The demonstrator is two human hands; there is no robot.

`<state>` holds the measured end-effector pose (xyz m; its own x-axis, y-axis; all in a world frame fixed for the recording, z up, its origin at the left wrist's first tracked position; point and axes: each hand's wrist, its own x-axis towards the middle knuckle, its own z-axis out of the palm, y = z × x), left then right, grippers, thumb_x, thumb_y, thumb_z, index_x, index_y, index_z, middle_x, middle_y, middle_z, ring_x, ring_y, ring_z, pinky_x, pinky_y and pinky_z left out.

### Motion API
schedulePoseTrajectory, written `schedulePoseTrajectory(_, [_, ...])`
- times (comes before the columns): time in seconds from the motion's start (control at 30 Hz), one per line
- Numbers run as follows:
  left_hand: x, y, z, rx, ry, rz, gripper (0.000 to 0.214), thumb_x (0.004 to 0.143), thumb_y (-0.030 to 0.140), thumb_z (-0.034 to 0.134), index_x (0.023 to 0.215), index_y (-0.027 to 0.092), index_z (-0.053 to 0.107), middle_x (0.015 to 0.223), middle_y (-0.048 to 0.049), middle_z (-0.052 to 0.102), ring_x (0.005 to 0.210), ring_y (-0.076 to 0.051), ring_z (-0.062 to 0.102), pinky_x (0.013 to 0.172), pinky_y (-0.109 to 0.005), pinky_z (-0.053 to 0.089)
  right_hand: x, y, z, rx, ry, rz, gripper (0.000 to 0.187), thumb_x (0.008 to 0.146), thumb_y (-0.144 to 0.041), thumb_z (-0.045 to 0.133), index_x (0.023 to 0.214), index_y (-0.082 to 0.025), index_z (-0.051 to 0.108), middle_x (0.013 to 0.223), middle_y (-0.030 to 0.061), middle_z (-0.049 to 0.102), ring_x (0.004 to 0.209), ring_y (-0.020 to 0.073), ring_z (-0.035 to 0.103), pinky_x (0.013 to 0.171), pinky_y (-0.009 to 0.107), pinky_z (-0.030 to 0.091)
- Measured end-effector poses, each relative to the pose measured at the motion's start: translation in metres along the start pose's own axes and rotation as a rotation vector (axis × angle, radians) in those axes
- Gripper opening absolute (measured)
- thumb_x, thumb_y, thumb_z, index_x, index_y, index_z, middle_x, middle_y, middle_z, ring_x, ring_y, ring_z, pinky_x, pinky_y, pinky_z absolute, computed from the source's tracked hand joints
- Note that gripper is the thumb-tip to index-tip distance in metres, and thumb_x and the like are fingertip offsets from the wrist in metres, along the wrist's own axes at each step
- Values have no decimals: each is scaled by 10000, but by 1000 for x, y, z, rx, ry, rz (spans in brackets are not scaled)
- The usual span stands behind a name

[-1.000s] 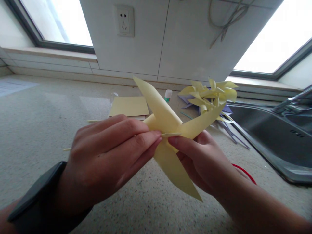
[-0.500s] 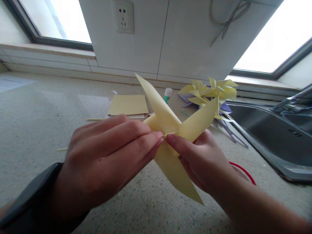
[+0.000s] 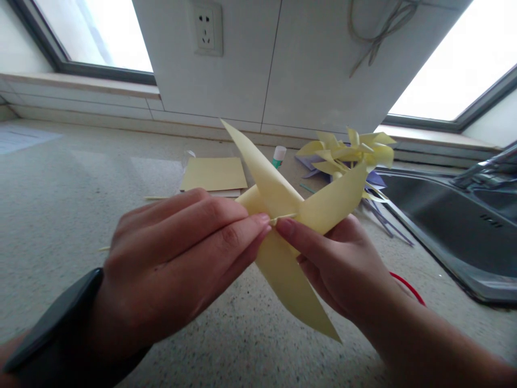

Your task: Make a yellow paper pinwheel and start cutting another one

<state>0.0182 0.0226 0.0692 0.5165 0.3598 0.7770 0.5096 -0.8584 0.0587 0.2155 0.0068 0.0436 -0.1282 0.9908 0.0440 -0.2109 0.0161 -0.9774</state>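
Observation:
A pale yellow paper pinwheel is held up over the counter in front of me, its pointed blades spread out. My left hand pinches at its centre, where a thin twisted yellow strip shows between the fingertips. From the other side my right hand closes on the pinwheel, thumb on the strip near the middle and the other fingers partly hidden behind the blades. The two sets of fingertips almost touch.
Behind lie a stack of yellow paper, a glue stick and, at right, a heap of yellow pinwheels with purple paper. A steel sink borders the right. A red curved edge shows beyond my right wrist.
Both hands keep their grip on the pinwheel. The right-hand blade has shifted slightly right and the right hand a little with it; a bit more of the strip shows.

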Motion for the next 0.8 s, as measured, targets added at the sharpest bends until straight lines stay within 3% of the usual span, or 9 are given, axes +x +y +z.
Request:
schedulePoseTrajectory(0.3, [0, 0, -2, -13, 29, -28, 104, 929, 172, 663, 916, 211, 759, 900, -7, 803, 769, -184, 747, 660, -331, 609, 0, -3, -1, -23, -35, -5, 76, 845, -342, 780, 897, -289, 789, 927, 28, 756, 856, 236, 703, 752, 368, 580])
schedulePoseTrajectory(0.63, [0, 4, 1, -78, -15, -71, 130, 925, 184, 652, 826, 215, 731, 871, 6, 797, 781, -187, 744, 719, -340, 639, 0, 4, 0, -25, -3, 23, 61, 845, -310, 750, 873, -258, 767, 885, 38, 739, 772, 218, 687, 678, 339, 566])
schedulePoseTrajectory(0.8, [-2, 1, -1, -91, -64, -88, 163, 923, 193, 637, 807, 253, 734, 806, 16, 774, 757, -189, 746, 649, -316, 647, -1, 5, -1, -41, 8, 30, 52, 838, -297, 737, 865, -261, 762, 882, 34, 748, 762, 221, 695, 667, 337, 566])
